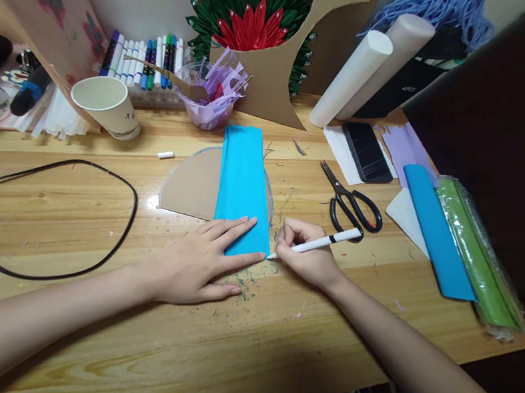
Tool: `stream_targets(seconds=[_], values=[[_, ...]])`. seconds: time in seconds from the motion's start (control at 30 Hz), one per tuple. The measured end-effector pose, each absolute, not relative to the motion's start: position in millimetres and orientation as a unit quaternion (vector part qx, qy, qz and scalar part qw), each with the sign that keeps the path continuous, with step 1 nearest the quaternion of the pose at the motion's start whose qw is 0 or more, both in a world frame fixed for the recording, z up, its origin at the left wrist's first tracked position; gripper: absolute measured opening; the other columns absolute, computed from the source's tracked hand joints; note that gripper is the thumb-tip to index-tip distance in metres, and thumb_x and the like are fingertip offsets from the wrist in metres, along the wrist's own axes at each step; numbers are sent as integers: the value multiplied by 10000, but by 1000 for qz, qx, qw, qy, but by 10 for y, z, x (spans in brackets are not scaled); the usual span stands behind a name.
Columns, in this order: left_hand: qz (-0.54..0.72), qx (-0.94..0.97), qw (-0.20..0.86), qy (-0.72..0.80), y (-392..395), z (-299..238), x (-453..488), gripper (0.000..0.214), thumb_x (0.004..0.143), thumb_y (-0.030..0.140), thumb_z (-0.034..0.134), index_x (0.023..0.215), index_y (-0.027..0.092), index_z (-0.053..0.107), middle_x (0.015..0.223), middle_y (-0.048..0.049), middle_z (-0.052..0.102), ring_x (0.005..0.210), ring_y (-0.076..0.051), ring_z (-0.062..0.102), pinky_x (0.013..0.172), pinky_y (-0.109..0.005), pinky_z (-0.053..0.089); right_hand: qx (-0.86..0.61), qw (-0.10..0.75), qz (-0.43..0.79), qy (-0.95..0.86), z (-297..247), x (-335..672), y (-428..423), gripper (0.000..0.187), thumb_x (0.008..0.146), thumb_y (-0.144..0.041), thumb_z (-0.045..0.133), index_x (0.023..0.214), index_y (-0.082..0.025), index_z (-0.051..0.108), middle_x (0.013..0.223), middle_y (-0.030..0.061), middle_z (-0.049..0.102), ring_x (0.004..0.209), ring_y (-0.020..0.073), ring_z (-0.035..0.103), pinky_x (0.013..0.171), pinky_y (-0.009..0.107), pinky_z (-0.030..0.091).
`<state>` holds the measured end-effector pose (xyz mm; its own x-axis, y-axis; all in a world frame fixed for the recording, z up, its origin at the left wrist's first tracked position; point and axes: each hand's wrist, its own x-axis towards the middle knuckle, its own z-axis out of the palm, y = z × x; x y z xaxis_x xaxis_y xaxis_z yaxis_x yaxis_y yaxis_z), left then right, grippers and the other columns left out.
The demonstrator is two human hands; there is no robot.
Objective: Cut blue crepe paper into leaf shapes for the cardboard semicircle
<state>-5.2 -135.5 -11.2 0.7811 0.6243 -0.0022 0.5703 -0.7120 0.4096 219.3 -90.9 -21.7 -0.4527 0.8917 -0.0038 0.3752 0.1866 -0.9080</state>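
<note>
A folded strip of bright blue paper (244,180) lies over a half-round piece of brown cardboard (192,185), whose curved edge is marked in blue. My left hand (203,257) rests flat on the near end of the strip, fingers spread. In my right hand (307,253) is a white marker pen (323,240) with a black band. Its tip meets the strip's near right corner, close to my left index finger. A small white pen cap (166,155) lies left of the cardboard. Black-handled scissors (349,205) rest beyond my right hand.
A paper cup (106,104), a plastic bowl of purple scraps (209,96) and a row of markers (144,60) stand at the back. A phone (366,152) and wrapped green paper (478,255) lie right. A black cable (132,214) loops at left.
</note>
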Motion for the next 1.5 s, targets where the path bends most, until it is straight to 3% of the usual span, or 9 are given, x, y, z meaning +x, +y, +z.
stream_targets(seconds=[0.2,0.33,0.57,0.67,0.77,0.9,1.1,1.3,1.5], values=[[75,921,202,323,-1358,-103,-47,541,883,473,417,1386,292,330,1524,-135,51,1364,-346,171,1044,-519,248,-437,272,466,-720,-219,2186,-900,271,672,-112,550,528,-201,337,513,-52,422,474,83,376,459,215,276],[78,921,201,324,-1356,-104,-59,537,886,472,412,1384,288,334,1520,-144,61,1369,-340,159,1044,-520,250,-454,337,520,-640,-198,2163,-875,210,770,-231,587,628,-193,437,556,-45,477,499,95,441,481,218,331],[115,915,217,321,-1387,-57,-59,530,879,431,450,1377,288,337,1521,-124,60,1373,-318,153,1056,-500,263,-454,398,519,-605,-169,2125,-831,142,797,-312,613,828,-191,544,761,-8,538,640,105,488,567,225,385],[186,889,210,362,-1373,13,-91,425,912,315,414,1333,265,391,1478,-112,216,1333,-266,262,1040,-452,313,-437,414,538,-590,-190,2150,-817,156,845,-339,542,910,-198,556,785,3,552,622,106,482,561,234,400],[277,807,132,505,-1234,59,-245,319,925,202,359,1217,234,484,1268,-97,468,1157,-220,453,940,-404,408,-428,423,556,-573,-232,2170,-818,199,862,-357,513,983,-202,549,845,26,578,647,115,498,577,244,418],[235,703,-20,670,-924,3,-648,249,867,195,454,1097,159,542,1023,-126,544,973,-287,503,808,-430,425,-447,415,550,-570,-241,2150,-842,178,866,-373,516,955,-219,522,704,-19,506,545,97,411,475,212,327],[301,656,48,690,-686,-192,-1010,104,858,212,482,794,162,546,801,-76,556,807,-245,515,725,-387,422,-386,327,555,-660,86,1857,-675,236,868,-404,500,962,-207,592,795,15,542,698,135,485,611,246,390],[387,678,99,617,-725,-47,-896,130,907,266,442,879,170,524,875,-42,587,814,-153,560,725,-281,464,-317,348,571,-673,402,1275,-356,280,855,-414,489,905,-178,630,752,28,571,678,144,506,629,269,412],[467,678,171,540,-815,181,-826,132,895,264,479,903,164,564,902,-45,587,871,-156,560,783,-294,456,-293,369,578,-666,498,1063,-271,255,832,-400,518,875,-177,635,706,10,565,622,131,497,593,262,405]])
